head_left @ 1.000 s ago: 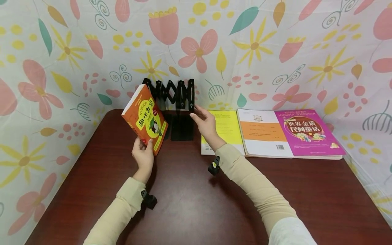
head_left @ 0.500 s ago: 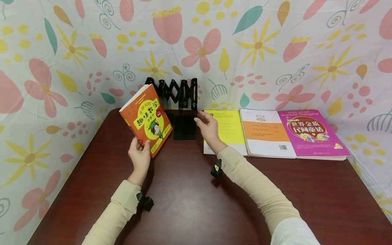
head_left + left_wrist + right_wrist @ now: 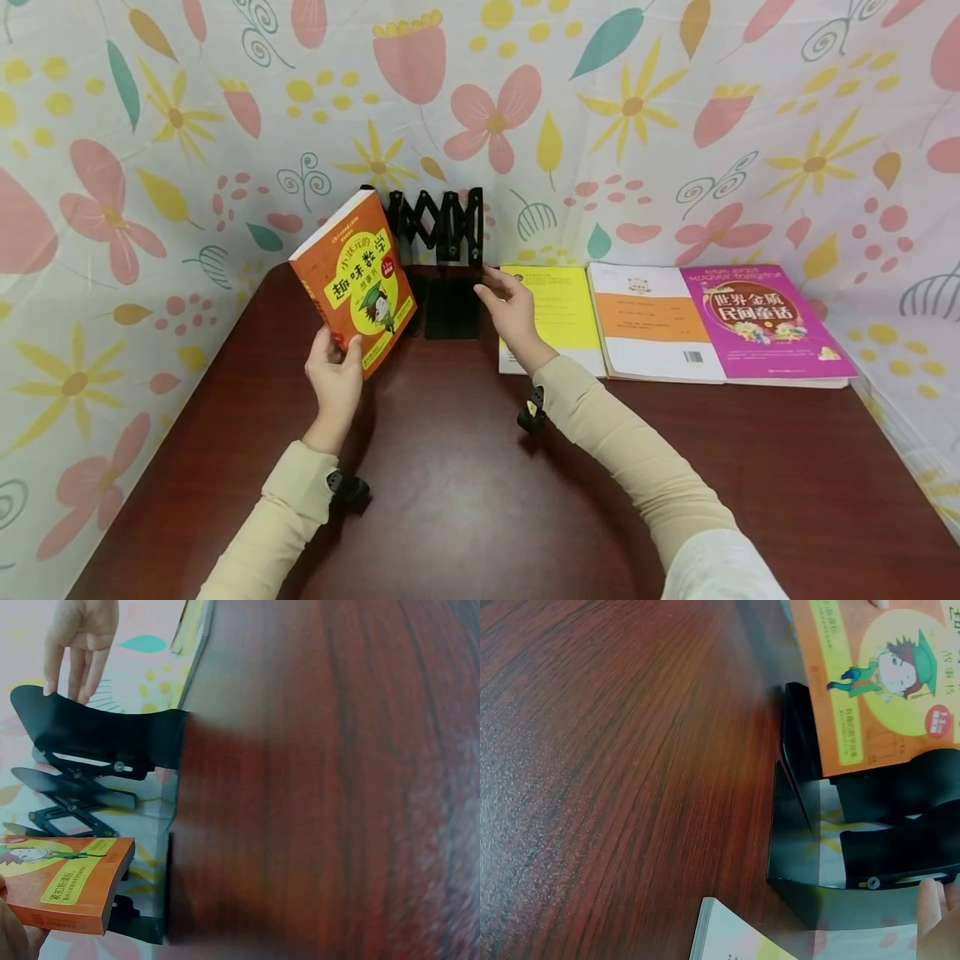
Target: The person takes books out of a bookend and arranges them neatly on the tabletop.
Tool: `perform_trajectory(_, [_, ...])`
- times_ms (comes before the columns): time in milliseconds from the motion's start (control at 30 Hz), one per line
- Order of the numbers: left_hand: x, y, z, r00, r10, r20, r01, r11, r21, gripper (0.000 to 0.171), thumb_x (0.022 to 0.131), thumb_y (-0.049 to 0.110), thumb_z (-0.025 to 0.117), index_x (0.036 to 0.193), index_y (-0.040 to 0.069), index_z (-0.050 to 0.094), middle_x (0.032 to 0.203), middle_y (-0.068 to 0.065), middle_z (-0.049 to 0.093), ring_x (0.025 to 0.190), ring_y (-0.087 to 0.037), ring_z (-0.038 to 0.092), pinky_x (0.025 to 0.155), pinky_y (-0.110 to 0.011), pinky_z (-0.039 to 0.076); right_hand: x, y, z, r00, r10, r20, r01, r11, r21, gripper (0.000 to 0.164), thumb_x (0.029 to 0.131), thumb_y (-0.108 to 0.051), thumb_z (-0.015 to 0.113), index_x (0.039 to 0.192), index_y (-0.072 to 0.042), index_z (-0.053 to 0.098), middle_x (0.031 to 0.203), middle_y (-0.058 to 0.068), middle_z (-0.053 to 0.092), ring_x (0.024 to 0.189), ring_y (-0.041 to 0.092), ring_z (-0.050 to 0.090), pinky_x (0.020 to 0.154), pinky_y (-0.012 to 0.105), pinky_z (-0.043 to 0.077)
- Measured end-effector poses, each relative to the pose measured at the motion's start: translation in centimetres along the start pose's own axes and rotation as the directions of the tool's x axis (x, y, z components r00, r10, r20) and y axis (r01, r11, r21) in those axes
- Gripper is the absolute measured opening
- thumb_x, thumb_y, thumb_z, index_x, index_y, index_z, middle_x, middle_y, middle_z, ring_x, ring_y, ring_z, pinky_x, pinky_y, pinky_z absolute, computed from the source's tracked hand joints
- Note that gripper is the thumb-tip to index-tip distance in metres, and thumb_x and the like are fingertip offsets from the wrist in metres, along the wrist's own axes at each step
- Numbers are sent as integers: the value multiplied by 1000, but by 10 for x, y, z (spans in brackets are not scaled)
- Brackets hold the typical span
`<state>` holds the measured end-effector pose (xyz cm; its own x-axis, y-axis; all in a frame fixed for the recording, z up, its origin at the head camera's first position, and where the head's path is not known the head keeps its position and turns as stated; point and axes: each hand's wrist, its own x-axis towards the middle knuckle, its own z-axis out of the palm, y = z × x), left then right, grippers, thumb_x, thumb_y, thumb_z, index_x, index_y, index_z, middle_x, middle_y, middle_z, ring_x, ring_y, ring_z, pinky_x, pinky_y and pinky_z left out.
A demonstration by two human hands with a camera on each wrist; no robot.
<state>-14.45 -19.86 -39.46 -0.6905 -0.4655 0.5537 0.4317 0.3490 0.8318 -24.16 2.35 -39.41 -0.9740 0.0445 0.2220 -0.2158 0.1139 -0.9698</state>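
In the head view my left hand point(image 3: 335, 379) grips an orange paperback book point(image 3: 360, 287) by its lower edge, thumb on the front cover. The book is raised and tilted in front of the left part of a black folding bookend point(image 3: 450, 225), hiding some of it. A cartoon figure in a green cap shows on the cover point(image 3: 900, 667). My right hand point(image 3: 513, 312) is at the bookend's right end panel point(image 3: 112, 735). Its fingertips touch that panel from the outer side, fingers fairly straight, in the left wrist view.
Right of the bookend, a yellow book point(image 3: 558, 317), a white and orange book point(image 3: 648, 321) and a purple book point(image 3: 757, 321) lie in a row on the dark wooden table point(image 3: 465, 500). A floral cloth point(image 3: 525, 125) hangs behind.
My left hand has turned the orange book's cover more toward the head camera and shifted slightly left. The right hand has stayed at the bookend's end panel.
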Motion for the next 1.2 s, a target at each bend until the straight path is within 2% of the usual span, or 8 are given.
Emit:
perform_trajectory(67, [2, 0, -2, 1000, -3, 4, 3, 1000, -22, 23, 80, -16, 61, 103, -19, 57, 78, -29, 58, 64, -2, 50, 58, -10, 41, 0, -1, 0, 1000, -3, 5, 3, 1000, 1, 40, 91, -11, 63, 130, -3, 57, 126, 21, 58, 115, 30, 55, 97, 43, 48])
perform_trajectory(300, [6, -19, -8, 1000, -28, 6, 28, 996, -85, 29, 82, -10, 63, 111, -13, 60, 95, -32, 65, 71, 2, 56, 63, -9, 46, -2, -6, -1, 999, -30, -12, 30, 1000, -7, 41, 91, -11, 63, 130, -2, 57, 125, 20, 59, 112, 28, 56, 96, 39, 49])
perform_trajectory(500, [6, -9, -12, 1000, -6, 12, 7, 996, -91, 28, 82, -9, 65, 109, -12, 60, 90, -27, 65, 70, 2, 56, 62, -9, 46, -6, -15, 3, 985, -166, -42, 166, 986, 20, 41, 90, -7, 65, 127, 5, 55, 120, 26, 56, 111, 38, 53, 97, 43, 47])
perform_trajectory(633, [5, -1, -14, 999, 16, 30, -12, 992, -123, 27, 80, -14, 63, 107, -16, 58, 87, -12, 66, 71, 2, 58, 63, -10, 47, -8, -24, 6, 973, -225, -53, 226, 974, 10, 43, 88, -11, 68, 127, 2, 56, 119, 24, 55, 111, 37, 52, 98, 41, 45])
perform_trajectory(767, [1, 10, -16, 998, 19, 55, -11, 991, -135, 28, 80, -14, 62, 108, -17, 58, 89, 5, 66, 74, -1, 61, 65, -10, 50, -12, -32, 8, 969, -243, -46, 244, 970, 6, 46, 86, -12, 70, 127, 1, 55, 121, 21, 51, 114, 34, 49, 100, 38, 44])
perform_trajectory(900, [-2, 19, -18, 996, 10, 89, 4, 988, -155, 31, 81, -9, 65, 111, -13, 59, 92, 10, 66, 80, -5, 64, 70, -12, 52, -15, -37, 7, 970, -244, -13, 244, 970, 1, 51, 85, -12, 71, 131, 0, 52, 124, 18, 51, 117, 30, 49, 103, 37, 42])
perform_trajectory(1000, [-4, 25, -20, 994, 11, 112, 7, 987, -162, 32, 81, -8, 66, 113, -12, 59, 94, 9, 66, 83, -3, 66, 72, -14, 53, -17, -40, 4, 968, -249, 35, 249, 968, 12, 54, 85, -11, 71, 134, -1, 50, 130, 17, 52, 121, 27, 49, 106, 36, 40])
perform_trajectory(1200, [-7, 33, -23, 988, 2, 152, 24, 986, -166, 34, 81, -8, 66, 115, -9, 60, 94, 11, 67, 81, -1, 67, 70, -15, 54, -21, -52, -2, 948, -261, 182, 239, 961, 136, 57, 87, 2, 64, 139, 4, 41, 138, 24, 47, 129, 36, 44, 110, 43, 34])
